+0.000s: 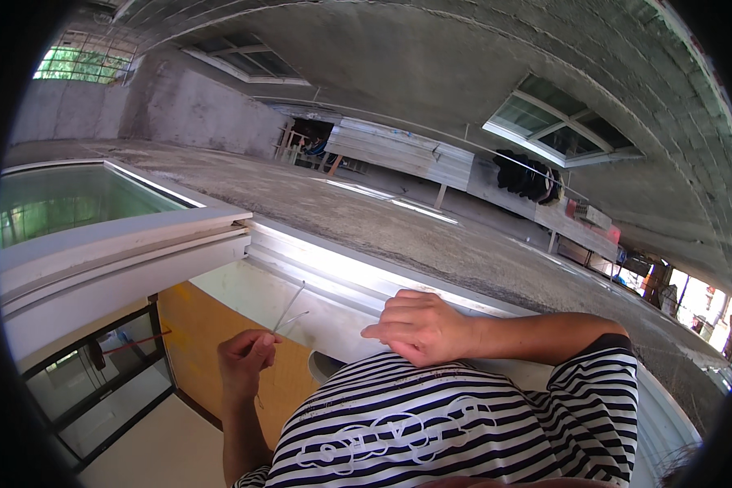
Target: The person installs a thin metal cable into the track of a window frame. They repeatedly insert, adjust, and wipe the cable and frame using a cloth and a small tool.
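My left hand [250, 357] is raised at the lower left, with thumb and fingertips pinched on a thin pale wire or cord [294, 300]. Two ends of it stick out above the fingers, and a short thin tail hangs below the hand. My right hand [424, 329] is curled into a loose fist in front of my chest, beside the white window sill track [335, 262]. No object shows in it, though the inside of the fist is hidden. I cannot tell whether this hand touches the sill.
A sliding window sash [128, 226] stands at the left. Past the sill runs a concrete ledge [366, 207], then a grey wall with windows [561, 122]. Dark clothes [524, 177] hang from a line. Below my left hand are a wood-coloured panel [201, 341] and a dark-framed glazed unit [107, 378].
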`<move>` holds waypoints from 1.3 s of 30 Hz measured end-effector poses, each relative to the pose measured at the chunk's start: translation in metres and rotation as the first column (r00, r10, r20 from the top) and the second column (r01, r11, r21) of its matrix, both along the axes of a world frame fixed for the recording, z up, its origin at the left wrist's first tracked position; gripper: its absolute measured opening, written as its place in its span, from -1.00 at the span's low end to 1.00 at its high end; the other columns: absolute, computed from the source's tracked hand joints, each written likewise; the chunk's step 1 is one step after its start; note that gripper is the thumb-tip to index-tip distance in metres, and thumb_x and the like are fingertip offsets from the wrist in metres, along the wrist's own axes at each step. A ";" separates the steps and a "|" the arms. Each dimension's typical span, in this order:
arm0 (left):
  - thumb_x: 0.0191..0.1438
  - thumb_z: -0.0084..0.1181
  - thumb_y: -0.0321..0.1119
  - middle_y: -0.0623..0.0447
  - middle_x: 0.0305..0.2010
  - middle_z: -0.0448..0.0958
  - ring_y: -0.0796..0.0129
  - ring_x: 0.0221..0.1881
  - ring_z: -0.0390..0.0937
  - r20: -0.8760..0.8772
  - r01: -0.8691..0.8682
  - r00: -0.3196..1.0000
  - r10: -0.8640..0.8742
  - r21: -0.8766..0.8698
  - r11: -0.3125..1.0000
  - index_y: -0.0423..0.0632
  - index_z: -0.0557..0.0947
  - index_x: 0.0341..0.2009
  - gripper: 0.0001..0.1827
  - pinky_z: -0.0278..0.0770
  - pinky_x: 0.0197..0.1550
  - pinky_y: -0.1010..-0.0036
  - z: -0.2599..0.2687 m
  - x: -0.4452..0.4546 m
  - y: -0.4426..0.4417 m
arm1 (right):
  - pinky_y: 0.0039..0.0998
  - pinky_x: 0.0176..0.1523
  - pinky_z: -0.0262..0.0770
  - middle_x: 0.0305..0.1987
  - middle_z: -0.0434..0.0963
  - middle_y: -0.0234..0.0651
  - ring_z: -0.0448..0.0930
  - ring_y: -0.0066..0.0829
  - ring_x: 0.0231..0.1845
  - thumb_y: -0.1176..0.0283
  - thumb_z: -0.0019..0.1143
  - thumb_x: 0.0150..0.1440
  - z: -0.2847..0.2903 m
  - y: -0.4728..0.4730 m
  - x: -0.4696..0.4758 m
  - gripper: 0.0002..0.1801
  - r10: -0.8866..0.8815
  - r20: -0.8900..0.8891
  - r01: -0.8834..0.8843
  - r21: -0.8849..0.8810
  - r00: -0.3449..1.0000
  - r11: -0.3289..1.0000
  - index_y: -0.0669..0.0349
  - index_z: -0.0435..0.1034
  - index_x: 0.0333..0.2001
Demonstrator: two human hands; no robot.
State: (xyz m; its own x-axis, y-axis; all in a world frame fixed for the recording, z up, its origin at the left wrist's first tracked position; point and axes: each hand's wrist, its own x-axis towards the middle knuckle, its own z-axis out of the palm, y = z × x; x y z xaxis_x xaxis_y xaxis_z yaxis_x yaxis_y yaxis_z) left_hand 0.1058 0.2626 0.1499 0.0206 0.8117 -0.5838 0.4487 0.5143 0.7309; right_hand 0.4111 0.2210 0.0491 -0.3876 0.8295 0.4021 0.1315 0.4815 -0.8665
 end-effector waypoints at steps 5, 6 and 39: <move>0.17 0.23 -0.31 0.17 -0.67 0.39 0.59 -0.64 0.26 0.006 0.022 1.000 -0.022 0.002 1.000 -0.26 0.69 -0.37 -0.76 0.15 -0.58 0.63 0.000 0.004 0.002 | -0.40 -0.26 0.44 -0.42 0.50 -0.36 0.50 -0.41 -0.39 0.64 0.13 -0.07 -0.001 0.000 0.001 -0.65 0.002 -0.005 -0.002 -0.002 1.000 1.000 0.22 0.55 -0.14; 0.17 0.22 -0.31 0.17 -0.67 0.39 0.59 -0.64 0.26 0.008 0.020 1.000 -0.020 0.000 1.000 -0.26 0.69 -0.37 -0.76 0.15 -0.58 0.63 0.000 0.005 0.002 | -0.40 -0.26 0.44 -0.42 0.50 -0.36 0.51 -0.41 -0.39 0.64 0.13 -0.07 -0.001 -0.001 0.001 -0.66 0.002 -0.007 -0.002 -0.003 1.000 1.000 0.22 0.55 -0.14; 0.17 0.21 -0.09 0.15 -0.70 0.43 0.56 -0.65 0.36 0.048 -0.649 0.755 0.654 0.198 0.735 -0.12 0.64 -0.56 -0.61 0.27 -0.59 0.56 -0.205 -0.168 -0.181 | -0.21 0.15 0.41 -0.02 0.52 -0.05 0.49 -0.05 0.04 0.53 0.11 0.12 -0.009 0.018 0.017 -0.56 -0.319 0.526 0.287 0.145 0.788 0.947 0.19 0.44 0.13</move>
